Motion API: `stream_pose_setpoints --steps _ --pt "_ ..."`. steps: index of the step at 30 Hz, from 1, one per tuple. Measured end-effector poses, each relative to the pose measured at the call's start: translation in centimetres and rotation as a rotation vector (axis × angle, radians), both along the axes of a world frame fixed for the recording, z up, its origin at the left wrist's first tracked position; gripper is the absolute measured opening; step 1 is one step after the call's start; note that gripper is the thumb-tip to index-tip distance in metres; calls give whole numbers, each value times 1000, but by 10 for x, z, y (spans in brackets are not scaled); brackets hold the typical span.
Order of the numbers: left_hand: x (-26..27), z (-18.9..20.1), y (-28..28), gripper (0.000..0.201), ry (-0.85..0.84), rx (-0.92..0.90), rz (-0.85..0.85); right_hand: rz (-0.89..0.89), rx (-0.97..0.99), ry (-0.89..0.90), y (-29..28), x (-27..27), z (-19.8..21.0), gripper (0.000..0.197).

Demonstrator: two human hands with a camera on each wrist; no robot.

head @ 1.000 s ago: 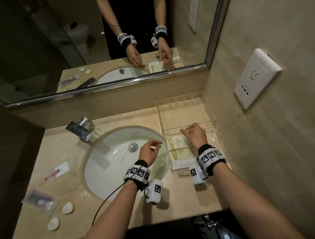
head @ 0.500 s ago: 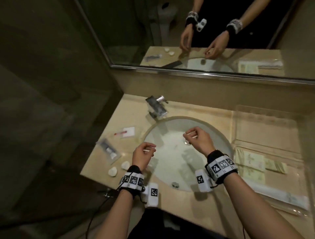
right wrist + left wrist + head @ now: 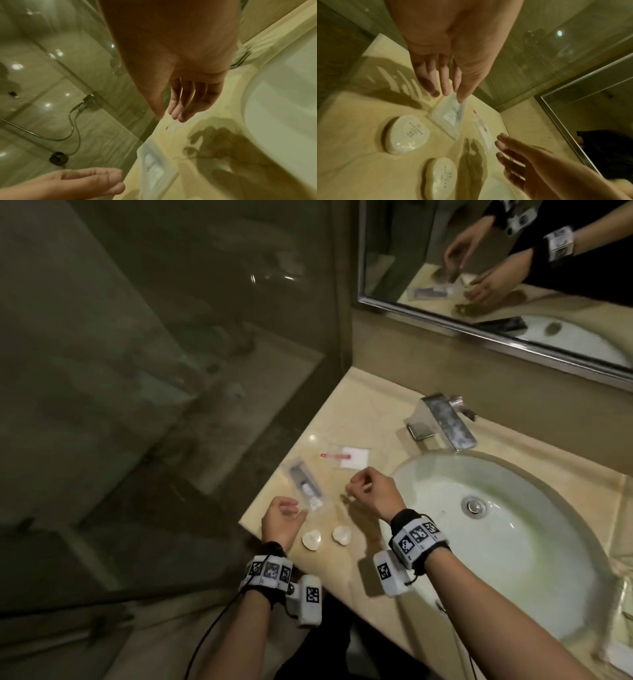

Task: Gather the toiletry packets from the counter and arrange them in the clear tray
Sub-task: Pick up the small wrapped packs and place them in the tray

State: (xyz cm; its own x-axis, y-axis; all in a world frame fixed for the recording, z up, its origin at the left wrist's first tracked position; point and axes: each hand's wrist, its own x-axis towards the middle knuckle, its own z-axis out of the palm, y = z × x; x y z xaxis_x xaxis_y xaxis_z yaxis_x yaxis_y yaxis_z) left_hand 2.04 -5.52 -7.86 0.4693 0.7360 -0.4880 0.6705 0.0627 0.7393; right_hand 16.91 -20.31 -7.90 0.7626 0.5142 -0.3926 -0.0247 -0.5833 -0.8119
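Left of the sink, a clear packet with a dark item [image 3: 305,488] [image 3: 450,116] [image 3: 154,166] lies on the counter. Behind it lies a packet with a red stick and white card [image 3: 346,457] [image 3: 482,128]. Two round white soaps [image 3: 311,539] [image 3: 341,535] [image 3: 407,135] sit near the front edge. My left hand [image 3: 294,506] [image 3: 448,96] hovers at the clear packet's near end, fingers loose and empty; whether the thumb touches it is unclear. My right hand [image 3: 354,491] [image 3: 169,117] hangs empty over the counter by the red packet.
The white sink [image 3: 496,542] lies right of my hands, with the chrome tap [image 3: 442,419] behind it. A glass shower wall [image 3: 205,371] closes off the counter's left end. The mirror [image 3: 513,268] runs along the back. A blurred tray edge [image 3: 621,628] shows at far right.
Both hands have moved left, from the tray and sink to the counter's left end above the loose packets. My head has turned left too, so the tray has slid to the frame edge.
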Motion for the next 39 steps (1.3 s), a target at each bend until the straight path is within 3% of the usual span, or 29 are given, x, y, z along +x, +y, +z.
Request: stream_pose_setpoints --steps 5,9,14,17,20,25,31,39 --pt "23 -16 19 50 39 25 2 -88 -162 -241 39 21 -11 22" --pt "41 -26 28 58 72 -7 23 -7 -278 -416 57 39 -19 38" --pt "53 -35 38 63 126 7 22 182 -422 -456 75 52 -31 58" --pt "56 -36 40 57 117 -6 1 193 -505 -459 80 57 -32 50" --pt "59 -33 41 41 101 -45 -37 184 -530 -354 78 60 -32 40" --pt "64 -22 44 29 37 -105 -109 -75 -196 -130 60 58 -33 15" --pt "77 7 38 56 -136 -177 -152 -236 219 13 30 47 -3 20" --pt "105 79 -4 25 -424 -181 -321 -329 512 17 -20 36 55 16"
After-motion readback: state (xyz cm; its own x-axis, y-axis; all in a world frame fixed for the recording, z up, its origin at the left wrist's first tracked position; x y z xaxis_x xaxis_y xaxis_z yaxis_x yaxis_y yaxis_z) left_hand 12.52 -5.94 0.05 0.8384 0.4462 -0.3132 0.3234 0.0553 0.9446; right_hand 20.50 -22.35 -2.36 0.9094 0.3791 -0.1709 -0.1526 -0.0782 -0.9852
